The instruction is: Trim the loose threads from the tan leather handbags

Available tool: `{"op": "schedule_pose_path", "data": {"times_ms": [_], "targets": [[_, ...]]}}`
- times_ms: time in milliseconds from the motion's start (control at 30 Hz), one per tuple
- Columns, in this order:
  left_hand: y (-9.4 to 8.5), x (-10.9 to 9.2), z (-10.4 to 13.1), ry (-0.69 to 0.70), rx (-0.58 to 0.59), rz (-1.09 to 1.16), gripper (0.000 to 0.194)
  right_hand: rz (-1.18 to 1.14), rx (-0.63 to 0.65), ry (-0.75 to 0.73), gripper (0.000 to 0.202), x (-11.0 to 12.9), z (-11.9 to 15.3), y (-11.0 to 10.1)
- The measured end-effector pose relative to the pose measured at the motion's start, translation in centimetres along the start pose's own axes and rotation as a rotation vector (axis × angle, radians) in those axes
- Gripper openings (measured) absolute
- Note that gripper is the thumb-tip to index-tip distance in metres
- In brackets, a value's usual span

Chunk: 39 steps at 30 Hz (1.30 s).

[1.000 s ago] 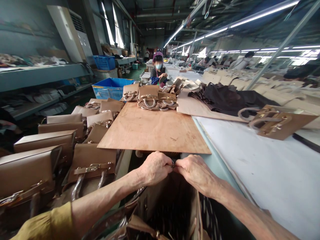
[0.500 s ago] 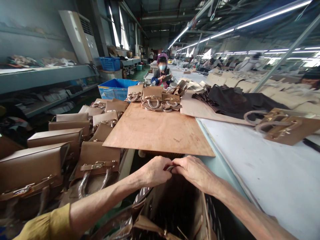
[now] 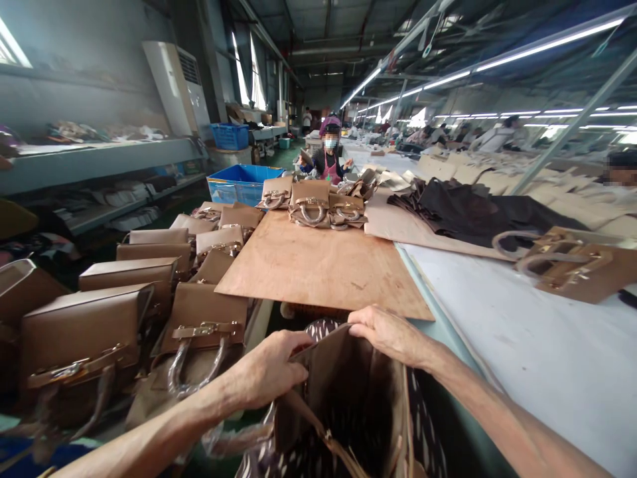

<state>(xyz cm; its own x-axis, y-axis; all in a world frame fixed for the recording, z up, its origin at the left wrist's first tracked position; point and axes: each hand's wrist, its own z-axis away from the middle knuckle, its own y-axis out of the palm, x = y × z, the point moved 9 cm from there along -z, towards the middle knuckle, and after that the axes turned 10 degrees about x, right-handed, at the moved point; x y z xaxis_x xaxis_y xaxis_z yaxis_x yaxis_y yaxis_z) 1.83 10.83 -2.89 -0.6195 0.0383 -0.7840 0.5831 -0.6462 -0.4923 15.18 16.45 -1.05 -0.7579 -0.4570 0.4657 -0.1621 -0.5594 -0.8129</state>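
Observation:
A brown bag (image 3: 338, 372) lies open on my lap, over dark patterned cloth, its inside facing up. My left hand (image 3: 279, 365) is at the bag's left edge, thumb and fingers closing on the rim. My right hand (image 3: 385, 332) pinches the top edge near its far corner. A strap hangs across the bag's lower part, and a plastic-wrapped handle (image 3: 239, 439) sticks out at its left. Just beyond my hands is a brown board (image 3: 328, 265).
Rows of brown bags (image 3: 129, 272) stand at the left. More bags (image 3: 309, 201) sit on the board's far end, near a blue crate (image 3: 239, 184). On the white table (image 3: 502, 338) lie another bag (image 3: 577, 262) and dark leather (image 3: 482, 212). A person (image 3: 331, 159) sits ahead.
My left hand has moved left and down along the bag's edge, away from my right hand. The upper edge is now stretched between them. The view has shifted slightly left.

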Motion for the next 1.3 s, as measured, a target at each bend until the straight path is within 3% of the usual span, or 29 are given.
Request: {"op": "schedule_pose_path", "data": {"times_ms": [167,300,400,533,700,867,1000,1167,1300], "targets": [[-4.4,-0.2,-3.5,0.05,-0.164,-0.234,0.024,-0.029,-0.026,0.041,0.025,-1.1,0.0,-2.9],[-6.6,-1.1,-5.1,0.056,-0.221,-0.303,0.023,-0.118,0.045,0.043,0.025,-0.9,1.1,-2.3],[-5.7,-1.8,-4.9,0.079,-0.198,-0.338,0.023,-0.193,0.115,0.039,0.024,-0.6,2.7,-0.1],[-2.9,-2.6,-3.2,0.16,-0.188,-0.38,0.025,-0.276,0.15,0.046,0.026,-0.2,5.3,2.0],[-0.6,-3.7,0.3,0.336,-0.42,-0.436,0.039,-0.188,0.044,0.176,0.028,-1.1,8.1,2.7],[1.2,-4.2,2.4,0.466,-0.648,-0.546,0.028,-0.164,-0.067,0.253,0.029,-3.2,9.4,3.4],[1.6,-4.2,2.8,0.489,-0.755,-0.573,0.025,-0.123,-0.109,0.309,0.028,-3.5,9.8,3.3],[1.5,-4.1,2.7,0.474,-0.734,-0.519,0.021,0.009,-0.091,0.429,0.033,-2.4,10.3,3.0],[1.2,-4.1,2.0,0.438,-0.662,-0.469,0.022,0.024,-0.112,0.424,0.034,-2.2,10.4,3.0]]}}
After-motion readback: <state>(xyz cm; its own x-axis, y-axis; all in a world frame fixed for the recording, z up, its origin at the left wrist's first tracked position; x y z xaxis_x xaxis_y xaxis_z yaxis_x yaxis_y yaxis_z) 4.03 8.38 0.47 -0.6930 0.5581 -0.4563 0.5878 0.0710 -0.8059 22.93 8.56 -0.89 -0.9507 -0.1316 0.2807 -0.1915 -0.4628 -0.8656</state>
